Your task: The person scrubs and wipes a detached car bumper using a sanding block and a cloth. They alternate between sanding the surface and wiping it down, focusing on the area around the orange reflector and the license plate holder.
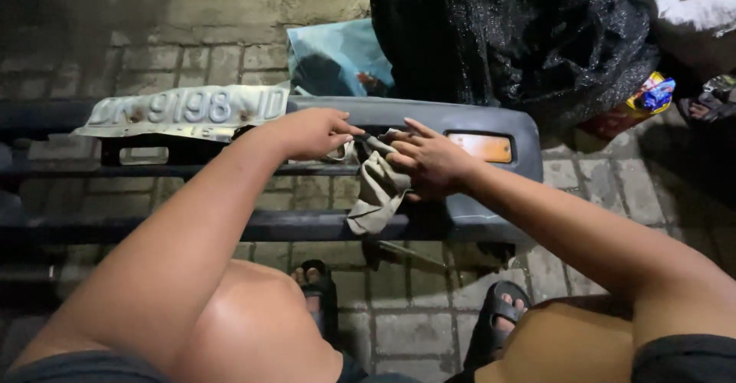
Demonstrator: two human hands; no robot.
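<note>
A dark grey car bumper (429, 115) lies across the paving in front of me, with an orange lamp (481, 147) at its right end. My left hand (310, 132) grips a thin dark tool at the bumper's upper edge. My right hand (431, 163) holds a crumpled beige rag (377, 191) against the bumper beside that tool; the rag hangs down over the lower bar. A bent, worn number plate (184, 111) rests on the bumper's left part.
Grey brick paving (406, 325) lies underfoot, with my sandalled feet (502, 314) near the bumper. A black sparkly cloth heap (514, 38) sits behind it, a light blue bag (337, 57) to its left, and colourful packets (652, 95) at right.
</note>
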